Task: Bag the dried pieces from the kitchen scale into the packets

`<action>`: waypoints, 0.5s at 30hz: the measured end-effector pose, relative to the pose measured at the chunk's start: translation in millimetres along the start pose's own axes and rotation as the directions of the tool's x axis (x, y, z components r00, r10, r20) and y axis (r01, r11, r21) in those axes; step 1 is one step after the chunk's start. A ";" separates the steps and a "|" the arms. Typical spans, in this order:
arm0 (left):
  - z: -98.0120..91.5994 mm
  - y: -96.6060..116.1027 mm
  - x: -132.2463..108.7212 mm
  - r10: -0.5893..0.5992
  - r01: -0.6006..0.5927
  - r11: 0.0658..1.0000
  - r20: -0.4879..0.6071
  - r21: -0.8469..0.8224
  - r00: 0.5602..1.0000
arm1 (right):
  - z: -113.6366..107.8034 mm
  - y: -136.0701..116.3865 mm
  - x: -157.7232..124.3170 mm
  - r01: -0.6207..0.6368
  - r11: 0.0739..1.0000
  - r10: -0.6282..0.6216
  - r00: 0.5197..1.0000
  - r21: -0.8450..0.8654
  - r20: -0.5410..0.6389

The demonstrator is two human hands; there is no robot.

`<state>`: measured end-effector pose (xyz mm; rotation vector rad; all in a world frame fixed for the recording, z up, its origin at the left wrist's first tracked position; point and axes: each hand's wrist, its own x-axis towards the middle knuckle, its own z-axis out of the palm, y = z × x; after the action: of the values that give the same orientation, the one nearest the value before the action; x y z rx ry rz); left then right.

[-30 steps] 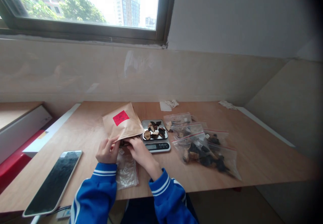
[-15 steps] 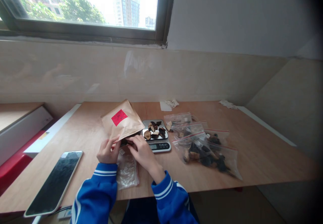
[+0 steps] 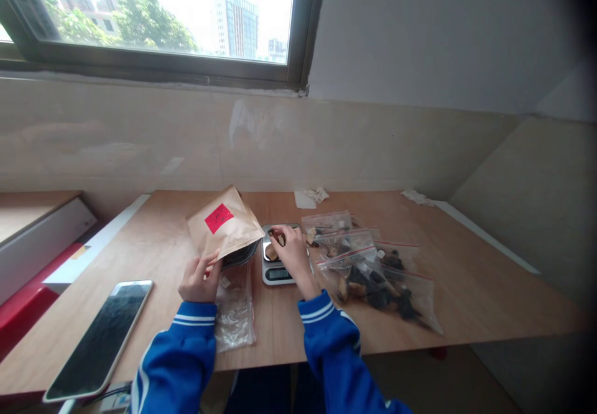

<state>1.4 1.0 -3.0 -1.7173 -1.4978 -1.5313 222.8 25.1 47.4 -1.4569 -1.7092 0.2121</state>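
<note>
Right now the right hand (image 3: 293, 249) lies on the scale (image 3: 280, 265), fingers curled over the dark dried pieces (image 3: 272, 251) on its plate; whether it pinches one I cannot tell. Just to its left, the left hand (image 3: 199, 278) pinches the lower edge of the paper bag (image 3: 224, 227), whose mouth gapes toward the scale, almost touching it. So the bag lies left of the right hand, the clear filled bags (image 3: 373, 271) right. An empty clear bag (image 3: 234, 314) lies between the sleeves; a phone (image 3: 100, 336) rests well to the left, near the table (image 3: 466, 277) edge.
</note>
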 end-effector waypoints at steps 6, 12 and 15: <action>-0.2 1.0 -0.2 -0.003 0.003 1.000 -0.011 0.002 1.000 | 17.7 -4.1 17.6 0.051 0.965 -0.023 0.993 -0.259 0.112; -0.6 3.5 -0.3 -0.016 0.017 0.998 0.013 -0.058 1.000 | 4.3 -29.0 -35.9 0.088 0.995 -0.083 0.990 0.042 -0.112; -0.2 2.8 -1.0 -0.039 0.040 0.997 0.011 -0.070 0.999 | 6.4 -50.4 -66.4 0.158 0.966 -0.144 0.986 0.205 -0.085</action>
<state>3.9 -0.6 -2.8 -1.7456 -1.5080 -1.6162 178.6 -45.7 42.1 -1.1609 -1.6777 0.2491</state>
